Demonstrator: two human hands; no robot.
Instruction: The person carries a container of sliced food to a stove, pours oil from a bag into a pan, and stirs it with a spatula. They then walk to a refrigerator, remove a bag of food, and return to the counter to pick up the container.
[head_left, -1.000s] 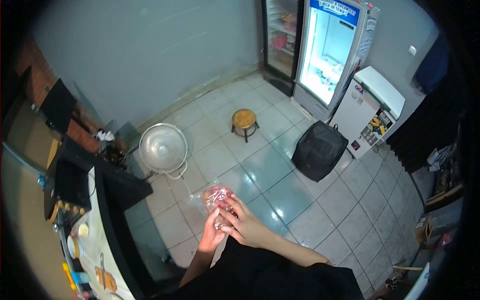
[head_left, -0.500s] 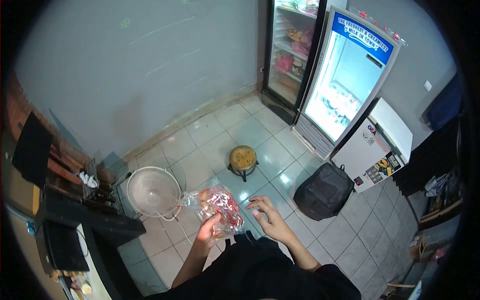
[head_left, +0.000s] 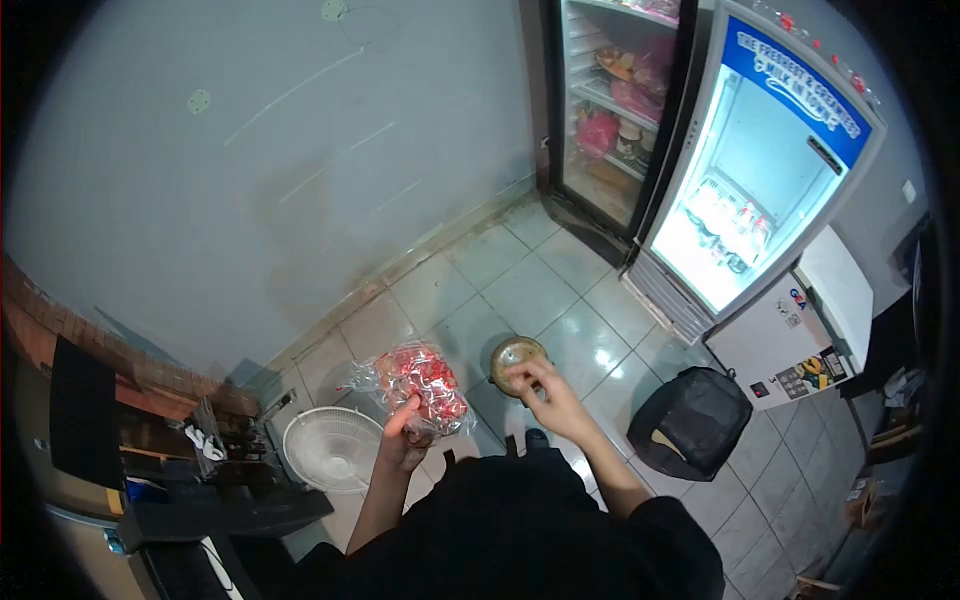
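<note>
My left hand (head_left: 405,440) is closed on a clear plastic bag (head_left: 425,385) with red and pale contents that I cannot make out. Its thumb lies across the near side of the bag. My right hand (head_left: 548,400) is to the right of the bag, apart from it. Nothing shows in that hand, and its fingers are loosely bent and apart. Below it on the floor stands a low round stool (head_left: 508,352), partly covered by the fingers in this view.
A white fan (head_left: 335,450) is at the left, near a dark table (head_left: 240,515). To the right sits a black backpack (head_left: 695,420). A lit milk fridge (head_left: 750,190), a darker glass-door fridge (head_left: 615,110) and a white chest freezer (head_left: 785,340) line the far right.
The view has shifted, with the stool and fan now lower in the picture. My left hand keeps the bag, and my right hand now overlaps the stool in view.
</note>
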